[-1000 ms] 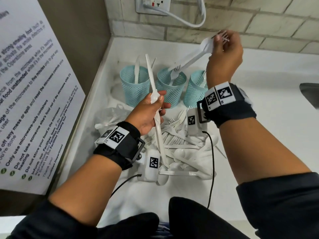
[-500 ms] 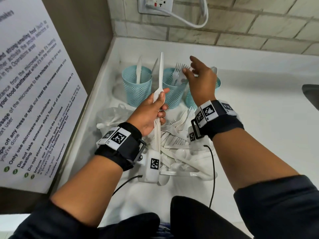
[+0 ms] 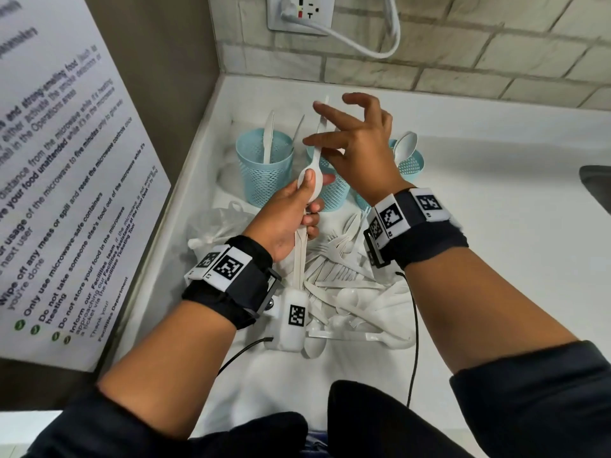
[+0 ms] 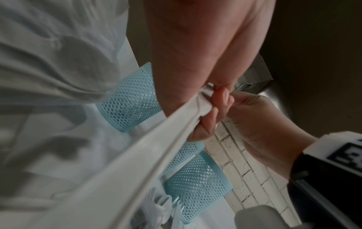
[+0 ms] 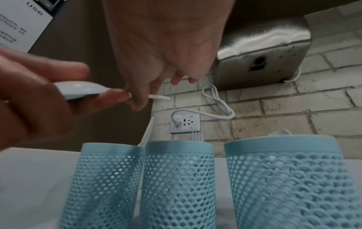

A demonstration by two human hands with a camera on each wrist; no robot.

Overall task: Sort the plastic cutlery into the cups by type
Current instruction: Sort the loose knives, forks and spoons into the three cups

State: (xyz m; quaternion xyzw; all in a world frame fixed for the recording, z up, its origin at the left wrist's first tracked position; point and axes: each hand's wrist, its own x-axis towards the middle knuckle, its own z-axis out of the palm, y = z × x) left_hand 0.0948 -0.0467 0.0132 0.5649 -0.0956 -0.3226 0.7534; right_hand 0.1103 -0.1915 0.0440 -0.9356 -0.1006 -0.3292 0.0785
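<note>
My left hand (image 3: 291, 213) grips a white plastic spoon (image 3: 312, 173) with its handle pointing up, together with a long white knife (image 3: 299, 259) that hangs below the fist. My right hand (image 3: 353, 143) is at the spoon's handle (image 5: 158, 97), thumb and a finger pinching it, the other fingers spread. Behind stand three blue mesh cups. The left cup (image 3: 264, 173) holds knives. The middle cup (image 5: 178, 178), holding forks, is mostly hidden by my hands in the head view. The right cup (image 3: 410, 163) holds spoons. A pile of mixed cutlery (image 3: 347, 285) lies under my wrists.
A crumpled clear plastic bag (image 3: 215, 226) lies left of the pile. A printed sign (image 3: 66, 193) leans along the left wall. An outlet with a white cord (image 3: 301, 14) sits on the brick wall, and a steel appliance (image 5: 262, 51) hangs above it. A dark object (image 3: 595, 186) juts in at the right edge.
My right hand let its forks go into the middle cup, then came down and left to the spoon handle. My left hand raised its cutlery slightly.
</note>
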